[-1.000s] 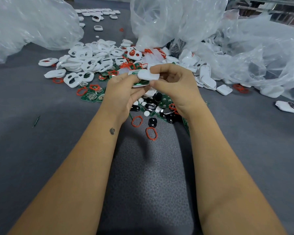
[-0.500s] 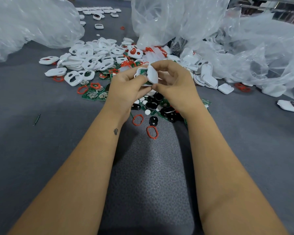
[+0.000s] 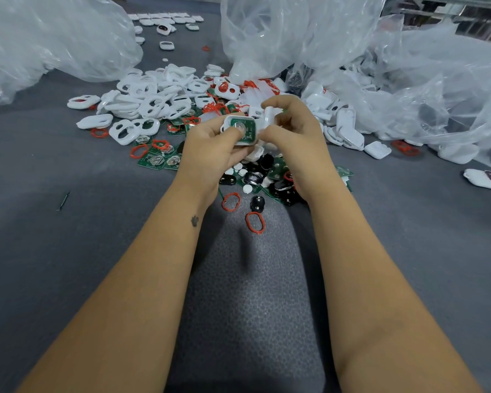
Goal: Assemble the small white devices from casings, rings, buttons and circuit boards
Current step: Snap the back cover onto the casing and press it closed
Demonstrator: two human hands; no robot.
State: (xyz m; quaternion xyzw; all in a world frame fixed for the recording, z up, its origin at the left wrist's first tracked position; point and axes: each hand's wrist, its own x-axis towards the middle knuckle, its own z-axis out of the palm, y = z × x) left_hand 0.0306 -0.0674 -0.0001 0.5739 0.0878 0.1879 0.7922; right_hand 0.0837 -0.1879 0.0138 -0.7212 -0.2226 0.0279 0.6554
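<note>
Head view: left hand [image 3: 210,146] grips an open white casing half [image 3: 240,130], thumb pressed on the green circuit board [image 3: 243,128] seated inside it, board face up with a round silver cell holder visible. Right hand [image 3: 292,131] is curled round a second white casing piece [image 3: 268,117], held on edge, touching the right side of the first half. Both hands hover above the grey bench [image 3: 68,251], over the parts heap. Beneath them: black buttons [image 3: 257,204], small white discs [image 3: 247,189], loose green boards [image 3: 156,160]. Two red rings [image 3: 255,221] lie nearest the viewer, apart from each other. Pile of white casing fronts with cut-outs [image 3: 153,100] sits left of the hands; plain casing backs [image 3: 349,129] to the right. Clear plastic bags [image 3: 408,80] behind and at both sides. One assembled device [image 3: 483,178] lies alone at far right. Small dark tool [image 3: 63,200] at left, well apart.
</note>
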